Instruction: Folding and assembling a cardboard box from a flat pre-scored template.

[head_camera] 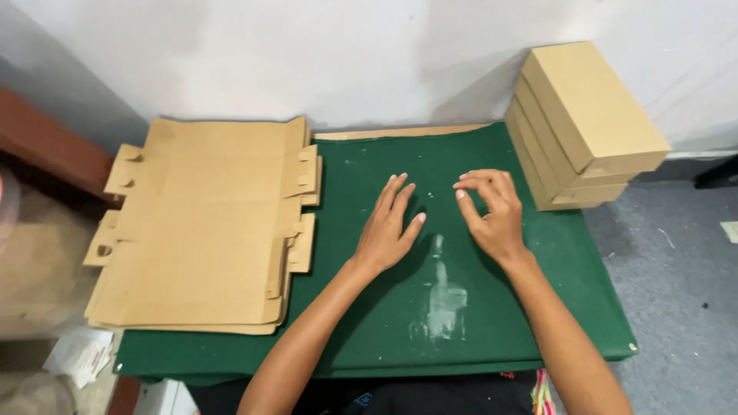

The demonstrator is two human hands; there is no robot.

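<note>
Both hands are out over the green cloth (530, 253) right now, and neither one has anything in it. Left hand (387, 230) lies flat, palm down, fingers stretched forward and a little spread, resting on the bare cloth near the middle of the table. Right hand (490, 211) is just beside it, apart from it by a narrow strip of green; its fingers are curled loosely with thumb and forefinger drawn toward each other, but nothing is pinched between them as far as I can see. Off to my left sits the pile of flat cardboard cutouts (204, 227), tabs and slots sticking out at the edges, lying one on another and hanging slightly over the cloth's left side; my left hand is near it but not touching. Over at the far right corner stands the stack of folded boxes (584, 123), closed and tan, leaning in a slightly fanned heap against the white wall (346, 54); I count roughly four, though the lower ones are partly hidden. So, judging from how things lie: several boxes are already made up and set aside, a good pile of flat pieces is not yet folded, and no piece is in the working space between my hands. There's a pale smeared patch (444, 300) on the cloth close to me, nothing more.
</note>
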